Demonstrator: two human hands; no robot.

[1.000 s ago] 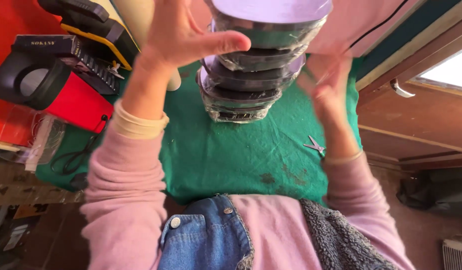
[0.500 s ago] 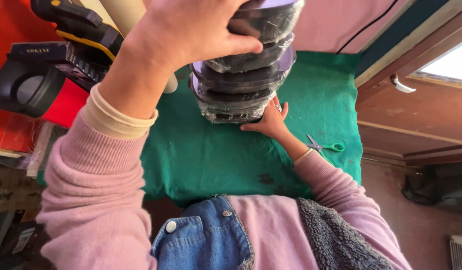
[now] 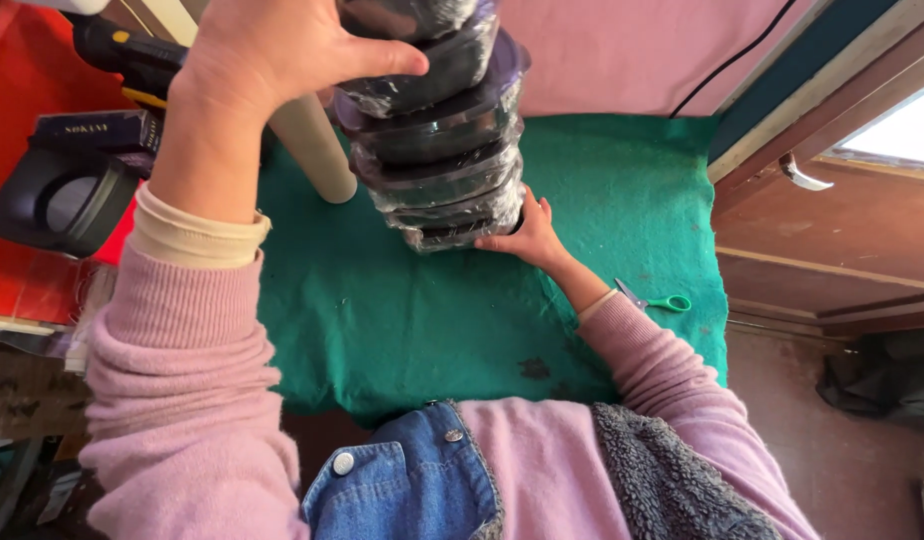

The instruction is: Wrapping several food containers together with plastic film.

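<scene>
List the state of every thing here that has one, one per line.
Stack of wrapped dark containers: upright on the green cloth, leaning slightly.
Left hand: grip on the stack's top.
Right hand: pressed against the stack's base.
Scissors: lying flat on the cloth; open or closed unclear.
Cardboard tube: standing tilted, beside the stack.

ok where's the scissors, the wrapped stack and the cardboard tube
scissors (image 3: pixel 668 302), head view, on the green handle
wrapped stack (image 3: pixel 437 150), head view, on its plastic-wrapped side
cardboard tube (image 3: pixel 312 150), head view, mid-length on its side

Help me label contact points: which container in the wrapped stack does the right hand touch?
The bottom container; the right hand presses its side, on the green cloth.
</scene>
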